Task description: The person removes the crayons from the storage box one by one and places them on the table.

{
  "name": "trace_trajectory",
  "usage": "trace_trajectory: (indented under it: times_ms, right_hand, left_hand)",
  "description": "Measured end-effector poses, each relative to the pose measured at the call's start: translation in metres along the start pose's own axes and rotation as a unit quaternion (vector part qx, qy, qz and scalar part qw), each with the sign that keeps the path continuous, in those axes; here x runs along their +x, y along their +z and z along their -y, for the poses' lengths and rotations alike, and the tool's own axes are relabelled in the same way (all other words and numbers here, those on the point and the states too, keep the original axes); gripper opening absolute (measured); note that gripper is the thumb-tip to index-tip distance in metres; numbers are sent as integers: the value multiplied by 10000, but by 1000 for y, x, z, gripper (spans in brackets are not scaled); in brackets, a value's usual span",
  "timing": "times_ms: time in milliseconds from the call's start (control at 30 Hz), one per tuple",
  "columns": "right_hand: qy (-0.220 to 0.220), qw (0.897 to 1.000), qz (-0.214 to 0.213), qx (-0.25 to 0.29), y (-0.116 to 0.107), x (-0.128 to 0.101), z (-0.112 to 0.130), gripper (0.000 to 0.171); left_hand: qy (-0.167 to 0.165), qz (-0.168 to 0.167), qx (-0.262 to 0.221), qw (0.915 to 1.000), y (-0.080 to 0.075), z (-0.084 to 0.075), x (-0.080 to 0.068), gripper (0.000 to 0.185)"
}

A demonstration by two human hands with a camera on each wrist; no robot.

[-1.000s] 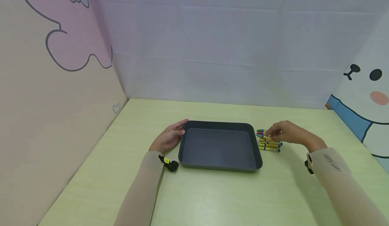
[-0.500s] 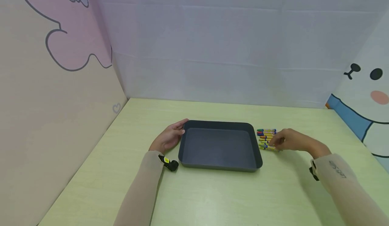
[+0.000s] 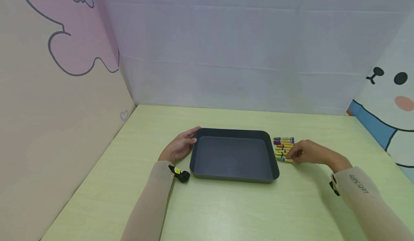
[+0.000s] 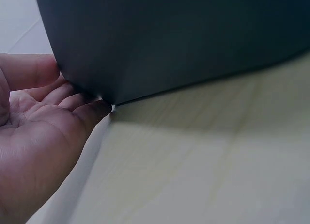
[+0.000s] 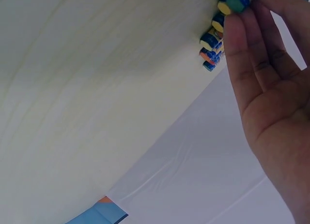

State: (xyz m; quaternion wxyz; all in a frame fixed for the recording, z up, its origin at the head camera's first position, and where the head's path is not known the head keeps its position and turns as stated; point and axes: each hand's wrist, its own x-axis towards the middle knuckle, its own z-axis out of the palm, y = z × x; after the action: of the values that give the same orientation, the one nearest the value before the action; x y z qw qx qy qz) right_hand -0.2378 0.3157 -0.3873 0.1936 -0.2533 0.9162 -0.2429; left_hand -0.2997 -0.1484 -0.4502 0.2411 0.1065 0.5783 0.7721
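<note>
Our left hand (image 3: 179, 147) rests open against the tray's (image 3: 233, 179) left wall. Our right hand (image 3: 307, 152) pinches the nearest crayon (image 3: 284, 159) of the row

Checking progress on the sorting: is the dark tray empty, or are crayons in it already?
Empty. The head view shows the dark tray's bare floor; the crayons all lie on the table beside it, by the right hand.

Pale green table (image 3: 226, 208) with dark tray (image 3: 233, 156), row of crayons (image 3: 283, 144) beside it.
</note>
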Motion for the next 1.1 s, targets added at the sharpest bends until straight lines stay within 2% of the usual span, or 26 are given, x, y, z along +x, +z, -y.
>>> trace_trajectory:
  times_ms: [600,800,967,1100]
  right_hand:
    - [-206,9994,-167,-217,8,-3,-4,17]
    - [-246,9970,-360,-636,13,-3,-2,18]
    - [-252,9917,-507,-1153,17,-4,6,18]
    - [-167,9871,-530,-1503,17,-5,13,18]
  left_hand:
    - [19,-42,39,10000,1,1,2,62]
    - [-99,-120,163,9997,4,0,3,62]
    - [-260,-102,579,9979,4,-4,1,61]
    - [-207,141,1329,9908,1,-9,-2,60]
